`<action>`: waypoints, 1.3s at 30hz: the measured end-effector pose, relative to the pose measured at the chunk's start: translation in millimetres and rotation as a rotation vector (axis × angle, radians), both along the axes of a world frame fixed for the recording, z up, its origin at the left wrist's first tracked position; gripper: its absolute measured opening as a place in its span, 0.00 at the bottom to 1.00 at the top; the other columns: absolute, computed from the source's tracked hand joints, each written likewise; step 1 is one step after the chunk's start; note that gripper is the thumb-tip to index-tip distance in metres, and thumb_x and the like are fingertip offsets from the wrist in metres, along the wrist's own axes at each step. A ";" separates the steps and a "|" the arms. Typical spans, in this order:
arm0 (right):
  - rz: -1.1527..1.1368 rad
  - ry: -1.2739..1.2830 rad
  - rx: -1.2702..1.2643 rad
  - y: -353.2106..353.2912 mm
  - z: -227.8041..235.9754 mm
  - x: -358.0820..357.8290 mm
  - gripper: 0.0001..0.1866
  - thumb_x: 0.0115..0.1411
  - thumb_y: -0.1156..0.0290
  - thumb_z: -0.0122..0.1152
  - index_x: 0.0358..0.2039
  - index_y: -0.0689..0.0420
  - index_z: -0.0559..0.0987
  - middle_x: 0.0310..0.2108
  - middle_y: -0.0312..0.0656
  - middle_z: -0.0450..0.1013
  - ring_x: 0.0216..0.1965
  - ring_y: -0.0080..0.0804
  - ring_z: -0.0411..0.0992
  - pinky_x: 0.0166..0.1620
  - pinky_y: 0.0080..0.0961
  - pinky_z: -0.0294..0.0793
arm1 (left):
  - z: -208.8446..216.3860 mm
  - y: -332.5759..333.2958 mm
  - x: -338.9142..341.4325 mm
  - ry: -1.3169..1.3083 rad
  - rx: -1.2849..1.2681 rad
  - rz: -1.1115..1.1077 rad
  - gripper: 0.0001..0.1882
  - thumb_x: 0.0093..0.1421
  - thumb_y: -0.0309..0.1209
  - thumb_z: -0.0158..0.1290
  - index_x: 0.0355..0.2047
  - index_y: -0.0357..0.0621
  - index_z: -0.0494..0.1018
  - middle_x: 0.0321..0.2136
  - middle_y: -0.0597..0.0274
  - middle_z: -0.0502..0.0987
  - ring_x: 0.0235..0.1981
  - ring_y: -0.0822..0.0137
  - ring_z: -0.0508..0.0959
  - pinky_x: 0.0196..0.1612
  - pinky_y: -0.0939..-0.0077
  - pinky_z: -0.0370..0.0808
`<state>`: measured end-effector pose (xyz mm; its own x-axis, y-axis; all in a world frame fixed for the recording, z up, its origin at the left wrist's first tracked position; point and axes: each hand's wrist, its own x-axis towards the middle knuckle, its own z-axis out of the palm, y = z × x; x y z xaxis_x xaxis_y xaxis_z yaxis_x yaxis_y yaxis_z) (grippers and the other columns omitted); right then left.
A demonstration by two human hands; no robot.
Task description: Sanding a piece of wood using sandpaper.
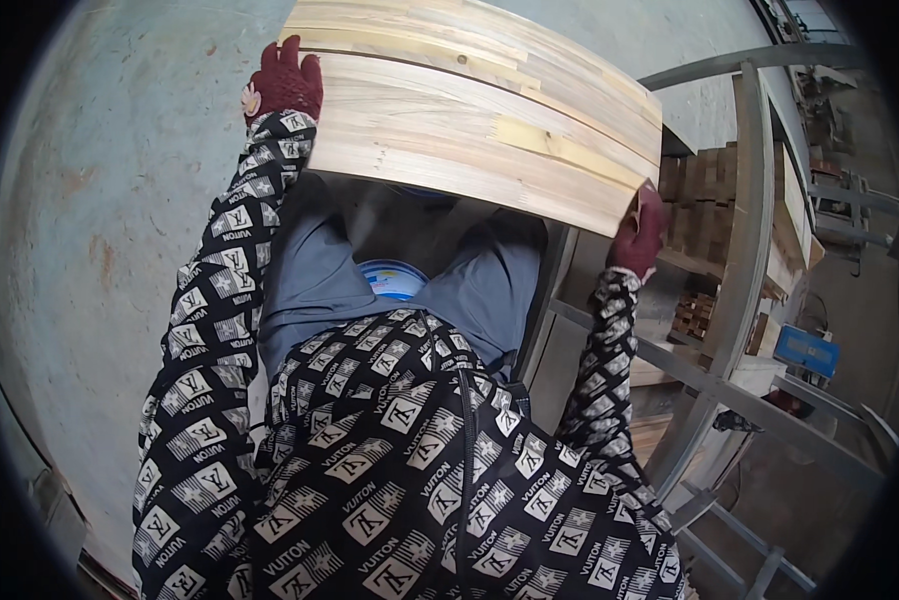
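Light wooden boards (430, 125), made of glued strips, lie side by side in front of me, with dark seams between them. My left hand (285, 82), in a dark red knitted glove with a flower on it, rests against their left end. Its fingers are stretched out and apart. At the near right corner my right hand (640, 232), in a matching glove, is closed round the end of the nearest board. The undersides of the boards are hidden.
A grey-green worktop (120, 200) spreads out to the left. On the right stands a grey metal frame (750, 230), with stacked wood blocks (698, 220) behind it and a blue box (807, 350) farther right. A blue round object (395, 280) shows between my knees.
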<state>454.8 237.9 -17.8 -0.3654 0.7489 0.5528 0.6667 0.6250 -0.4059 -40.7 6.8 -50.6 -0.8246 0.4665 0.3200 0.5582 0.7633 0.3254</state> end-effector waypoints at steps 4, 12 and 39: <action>-0.147 -0.128 0.079 -19.2 -15.1 -52.9 0.22 0.58 0.73 0.67 0.54 0.58 0.82 0.49 0.59 0.80 0.46 0.64 0.79 0.51 0.51 0.79 | 4.7 1.8 0.7 -0.034 -0.006 0.005 0.26 0.70 0.50 0.50 0.66 0.60 0.70 0.65 0.50 0.73 0.50 0.40 0.82 0.55 0.43 0.79; 0.697 -0.158 -0.123 -138.0 -11.3 -209.2 0.29 0.52 0.77 0.67 0.58 0.60 0.78 0.59 0.57 0.75 0.64 0.62 0.68 0.68 0.50 0.65 | 0.7 -1.4 -2.3 -0.031 0.011 -0.022 0.26 0.69 0.49 0.51 0.65 0.60 0.70 0.64 0.50 0.73 0.51 0.40 0.82 0.55 0.43 0.78; 0.709 -0.105 -0.210 -141.9 -4.3 -195.9 0.29 0.51 0.77 0.66 0.56 0.59 0.79 0.59 0.55 0.74 0.64 0.60 0.68 0.70 0.52 0.62 | -2.9 -2.6 -3.4 0.058 0.015 -0.030 0.26 0.69 0.51 0.51 0.64 0.60 0.71 0.64 0.50 0.73 0.48 0.41 0.84 0.53 0.45 0.81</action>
